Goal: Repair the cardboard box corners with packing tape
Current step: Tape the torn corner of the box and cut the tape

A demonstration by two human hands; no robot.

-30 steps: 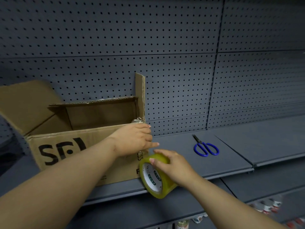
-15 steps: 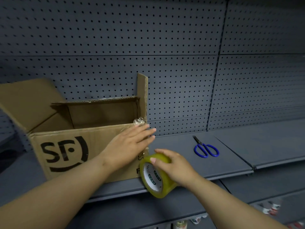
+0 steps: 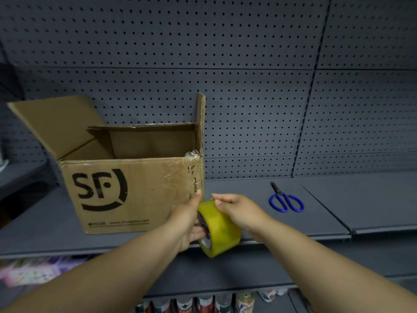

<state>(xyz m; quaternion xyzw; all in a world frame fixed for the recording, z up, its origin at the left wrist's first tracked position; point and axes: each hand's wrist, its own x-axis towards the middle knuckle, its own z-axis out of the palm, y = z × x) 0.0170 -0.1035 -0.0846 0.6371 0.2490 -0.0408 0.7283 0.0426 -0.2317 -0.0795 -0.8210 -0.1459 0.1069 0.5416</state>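
Note:
An open brown cardboard box (image 3: 126, 190) with a black logo stands on the grey shelf (image 3: 248, 190), flaps up. Clear tape (image 3: 180, 170) runs down its front right corner, crumpled at the top. A yellowish tape roll (image 3: 222, 229) hangs by the lower part of that corner, just off the shelf's front edge. My left hand (image 3: 187, 222) grips the roll from its left side, fingers at the core, thumb up along the box edge. My right hand (image 3: 239, 211) rests on top of the roll, fingers curled over it.
Blue-handled scissors (image 3: 285, 199) lie on the shelf to the right of the box. A perforated grey back panel (image 3: 225, 64) rises behind. Bottles (image 3: 203, 303) and colourful packs (image 3: 29, 269) sit on lower shelves below the front edge.
My left hand has come off the taped top corner of the box and dropped down to the left side of the roll. The right hand stays on the roll.

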